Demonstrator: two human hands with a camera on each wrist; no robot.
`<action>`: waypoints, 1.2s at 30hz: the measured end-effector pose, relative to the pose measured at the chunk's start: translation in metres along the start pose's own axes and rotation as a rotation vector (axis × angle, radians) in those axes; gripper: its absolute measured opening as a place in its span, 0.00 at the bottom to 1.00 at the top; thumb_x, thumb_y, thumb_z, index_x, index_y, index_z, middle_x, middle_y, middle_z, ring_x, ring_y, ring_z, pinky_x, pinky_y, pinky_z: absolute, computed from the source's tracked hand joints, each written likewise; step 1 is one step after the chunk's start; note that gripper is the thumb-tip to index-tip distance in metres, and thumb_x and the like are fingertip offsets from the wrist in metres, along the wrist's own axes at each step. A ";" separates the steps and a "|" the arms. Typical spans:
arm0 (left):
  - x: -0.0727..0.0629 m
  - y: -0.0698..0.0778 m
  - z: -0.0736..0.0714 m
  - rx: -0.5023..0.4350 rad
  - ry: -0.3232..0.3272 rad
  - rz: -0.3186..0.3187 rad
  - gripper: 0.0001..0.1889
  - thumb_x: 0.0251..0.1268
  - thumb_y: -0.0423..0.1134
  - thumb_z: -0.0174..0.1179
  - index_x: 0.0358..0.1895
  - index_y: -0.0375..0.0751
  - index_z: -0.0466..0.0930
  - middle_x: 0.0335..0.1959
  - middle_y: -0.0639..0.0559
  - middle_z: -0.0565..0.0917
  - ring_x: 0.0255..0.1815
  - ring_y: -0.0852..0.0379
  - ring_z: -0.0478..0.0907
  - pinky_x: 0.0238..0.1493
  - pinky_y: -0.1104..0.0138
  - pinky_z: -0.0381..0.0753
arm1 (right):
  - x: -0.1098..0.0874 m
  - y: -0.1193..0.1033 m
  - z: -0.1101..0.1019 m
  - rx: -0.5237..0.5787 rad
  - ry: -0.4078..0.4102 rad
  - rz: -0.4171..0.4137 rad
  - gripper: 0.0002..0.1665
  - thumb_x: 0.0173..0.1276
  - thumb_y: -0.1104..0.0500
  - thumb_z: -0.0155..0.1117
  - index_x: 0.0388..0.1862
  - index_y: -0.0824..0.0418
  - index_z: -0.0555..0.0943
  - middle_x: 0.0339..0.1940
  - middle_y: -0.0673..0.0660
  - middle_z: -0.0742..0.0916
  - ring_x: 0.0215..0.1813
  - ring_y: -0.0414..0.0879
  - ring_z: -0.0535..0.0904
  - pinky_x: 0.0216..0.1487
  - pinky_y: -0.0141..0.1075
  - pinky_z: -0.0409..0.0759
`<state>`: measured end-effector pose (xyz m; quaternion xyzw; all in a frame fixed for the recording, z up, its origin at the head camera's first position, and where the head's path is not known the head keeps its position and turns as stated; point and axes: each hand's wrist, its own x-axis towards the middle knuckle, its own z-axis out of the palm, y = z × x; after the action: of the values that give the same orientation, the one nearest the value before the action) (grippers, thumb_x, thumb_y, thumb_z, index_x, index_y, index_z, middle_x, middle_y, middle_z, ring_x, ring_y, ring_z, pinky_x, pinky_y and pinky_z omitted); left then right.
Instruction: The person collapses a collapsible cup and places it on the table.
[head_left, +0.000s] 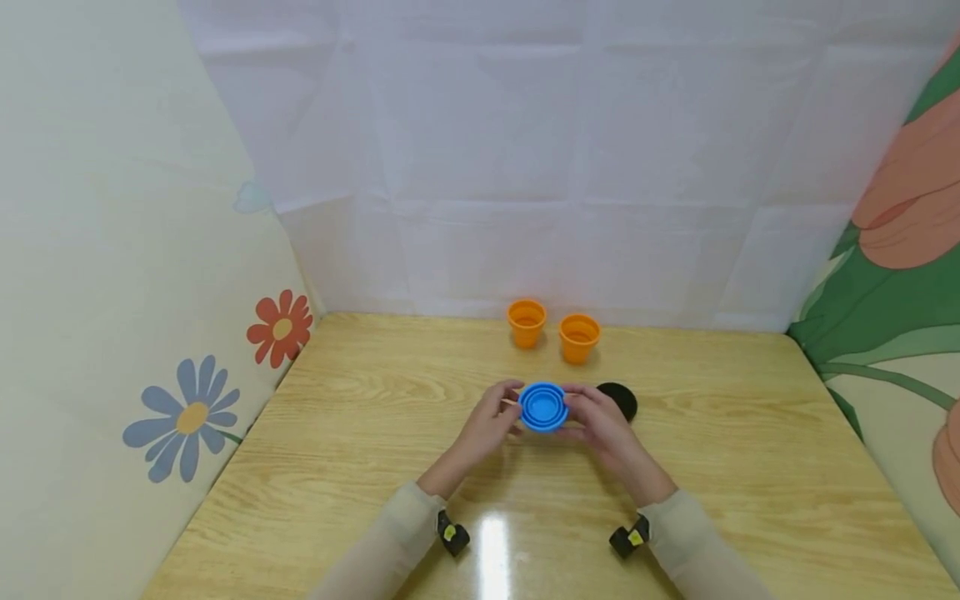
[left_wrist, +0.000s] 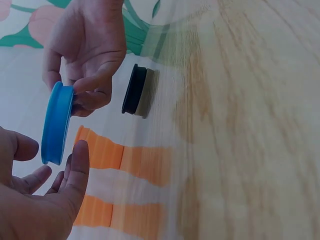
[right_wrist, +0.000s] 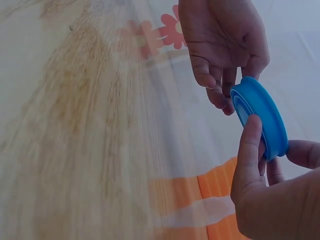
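A blue collapsible cup [head_left: 543, 407], pressed flat into concentric rings, is held above the table between the two hands. My right hand [head_left: 603, 423] pinches its right edge; in the right wrist view the thumb and fingers [right_wrist: 250, 137] lie on opposite faces of the blue cup [right_wrist: 274, 120]. On the other side, my left hand [head_left: 489, 423] has its fingers spread around the left edge. In the left wrist view the left hand [left_wrist: 47, 200] appears just off the blue cup [left_wrist: 56, 122], thumb and fingers apart; whether a fingertip touches is hard to tell.
Two orange cups, one on the left [head_left: 527, 323] and one on the right [head_left: 579, 338], stand upright near the table's back edge. A black round disc [head_left: 619, 402] lies behind the right hand, partly hidden by it. White cloth [head_left: 465, 250] hangs behind the wooden table [head_left: 360, 400].
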<state>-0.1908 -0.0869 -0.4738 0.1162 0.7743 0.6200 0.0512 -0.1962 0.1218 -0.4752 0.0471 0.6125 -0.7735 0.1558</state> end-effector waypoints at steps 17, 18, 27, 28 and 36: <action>0.006 -0.010 -0.019 -0.116 0.065 -0.114 0.21 0.71 0.26 0.47 0.65 0.29 0.70 0.49 0.37 0.72 0.42 0.50 0.78 0.45 0.54 0.89 | 0.026 0.008 0.023 0.035 -0.020 0.031 0.20 0.76 0.60 0.57 0.62 0.67 0.76 0.49 0.58 0.85 0.45 0.48 0.82 0.48 0.43 0.87; 0.006 -0.011 -0.022 -0.114 0.068 -0.124 0.21 0.71 0.27 0.47 0.65 0.30 0.70 0.50 0.37 0.72 0.43 0.50 0.78 0.45 0.55 0.89 | 0.028 0.008 0.025 0.037 -0.027 0.036 0.19 0.76 0.60 0.57 0.62 0.66 0.76 0.49 0.58 0.85 0.45 0.49 0.83 0.49 0.43 0.87; 0.005 -0.018 -0.047 -0.126 0.104 -0.158 0.21 0.71 0.26 0.48 0.66 0.30 0.71 0.51 0.36 0.73 0.40 0.51 0.80 0.47 0.53 0.88 | 0.045 0.010 0.048 -0.010 -0.037 0.032 0.19 0.76 0.62 0.57 0.61 0.68 0.77 0.46 0.60 0.86 0.40 0.48 0.84 0.46 0.45 0.88; 0.005 -0.019 -0.050 -0.128 0.108 -0.164 0.21 0.71 0.25 0.48 0.66 0.30 0.71 0.51 0.36 0.73 0.40 0.52 0.80 0.48 0.52 0.88 | 0.046 0.010 0.050 -0.018 -0.040 0.037 0.19 0.76 0.62 0.57 0.61 0.68 0.77 0.46 0.60 0.86 0.40 0.48 0.84 0.46 0.45 0.88; 0.006 -0.024 -0.070 -0.117 0.137 -0.204 0.22 0.70 0.25 0.49 0.66 0.30 0.72 0.52 0.37 0.73 0.39 0.53 0.81 0.48 0.55 0.88 | 0.058 0.016 0.067 -0.058 -0.093 0.018 0.19 0.76 0.64 0.55 0.62 0.70 0.76 0.47 0.61 0.84 0.41 0.48 0.82 0.45 0.44 0.88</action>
<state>-0.2152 -0.1563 -0.4810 -0.0089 0.7463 0.6621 0.0678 -0.2388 0.0438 -0.4891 0.0120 0.6262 -0.7555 0.1922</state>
